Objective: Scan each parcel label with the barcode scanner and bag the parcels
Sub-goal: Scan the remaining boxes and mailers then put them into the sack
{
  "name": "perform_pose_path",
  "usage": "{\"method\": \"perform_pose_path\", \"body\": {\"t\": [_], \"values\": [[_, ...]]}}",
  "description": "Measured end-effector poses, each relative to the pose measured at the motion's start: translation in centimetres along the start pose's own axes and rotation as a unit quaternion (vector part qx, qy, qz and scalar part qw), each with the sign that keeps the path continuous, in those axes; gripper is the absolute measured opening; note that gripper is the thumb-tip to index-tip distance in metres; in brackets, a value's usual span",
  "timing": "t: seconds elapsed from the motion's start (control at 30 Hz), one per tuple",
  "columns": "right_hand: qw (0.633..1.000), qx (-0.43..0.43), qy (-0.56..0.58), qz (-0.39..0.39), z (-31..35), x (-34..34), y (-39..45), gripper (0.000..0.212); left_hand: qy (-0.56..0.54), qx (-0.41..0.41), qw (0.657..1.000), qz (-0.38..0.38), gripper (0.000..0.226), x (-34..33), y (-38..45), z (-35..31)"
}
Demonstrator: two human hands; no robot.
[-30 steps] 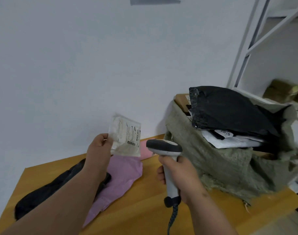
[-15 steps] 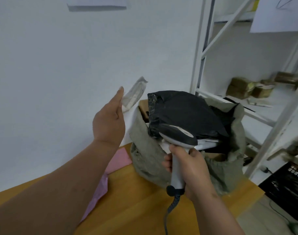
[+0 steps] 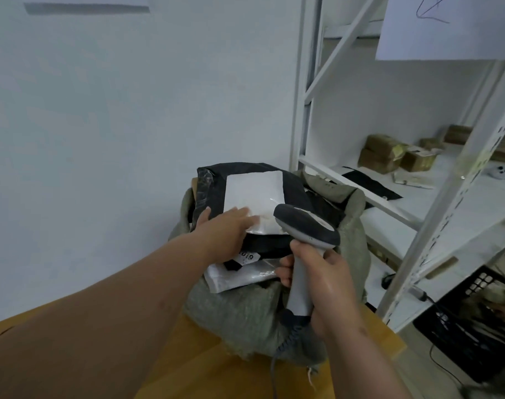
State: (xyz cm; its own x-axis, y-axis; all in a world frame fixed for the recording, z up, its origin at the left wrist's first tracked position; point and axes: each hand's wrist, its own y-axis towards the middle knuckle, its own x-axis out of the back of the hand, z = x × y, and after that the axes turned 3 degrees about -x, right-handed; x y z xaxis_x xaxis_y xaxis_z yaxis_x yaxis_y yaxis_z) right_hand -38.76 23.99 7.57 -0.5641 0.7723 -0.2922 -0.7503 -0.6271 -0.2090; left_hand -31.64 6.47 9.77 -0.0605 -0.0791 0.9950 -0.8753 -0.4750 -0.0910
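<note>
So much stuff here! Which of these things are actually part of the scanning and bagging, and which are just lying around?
Part of the job:
- barcode scanner, gripped by the right hand
- small white parcel, under the left hand
- green sack, piled with parcels

Just lying about:
- brown boxes on the white shelving
- black crate on the floor

My scanner (image 3: 306,226) is dark grey on top with a pale grey handle. The flat parcel (image 3: 254,194) is white, lying on a black one (image 3: 297,191), both in the grey-green sack (image 3: 245,315).
</note>
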Motion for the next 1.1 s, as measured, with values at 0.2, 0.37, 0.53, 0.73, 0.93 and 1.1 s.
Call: {"method": "perform_pose_path", "body": {"t": [0.2,0.37,0.53,0.73,0.93,1.1], "values": [[0.999,-0.013,-0.031,0.029,0.0,-0.3,0.8,0.013,-0.045,0.029,0.998,-0.038,0.054,-0.5,0.9,0.7],[0.998,-0.018,-0.026,0.062,0.1,-1.6,0.5,0.012,-0.081,0.088,0.987,-0.108,0.057,-0.9,-1.3,2.2],[0.995,-0.018,-0.048,0.082,-0.8,-3.8,-0.8,0.013,-0.108,0.128,0.979,-0.115,0.055,-2.1,-4.7,4.6],[0.993,-0.023,-0.074,0.091,-2.6,-8.3,-3.9,0.010,-0.139,0.159,0.971,-0.111,0.050,-4.3,-9.9,9.4],[0.985,-0.034,-0.108,0.126,-6.8,-14.3,-7.6,0.013,-0.167,0.209,0.960,-0.080,0.053,-7.3,-17.2,15.4],[0.974,-0.042,-0.162,0.153,-11.5,-19.0,-10.0,0.015,-0.191,0.267,0.944,-0.035,0.055,-11.7,-24.2,21.2]]}}
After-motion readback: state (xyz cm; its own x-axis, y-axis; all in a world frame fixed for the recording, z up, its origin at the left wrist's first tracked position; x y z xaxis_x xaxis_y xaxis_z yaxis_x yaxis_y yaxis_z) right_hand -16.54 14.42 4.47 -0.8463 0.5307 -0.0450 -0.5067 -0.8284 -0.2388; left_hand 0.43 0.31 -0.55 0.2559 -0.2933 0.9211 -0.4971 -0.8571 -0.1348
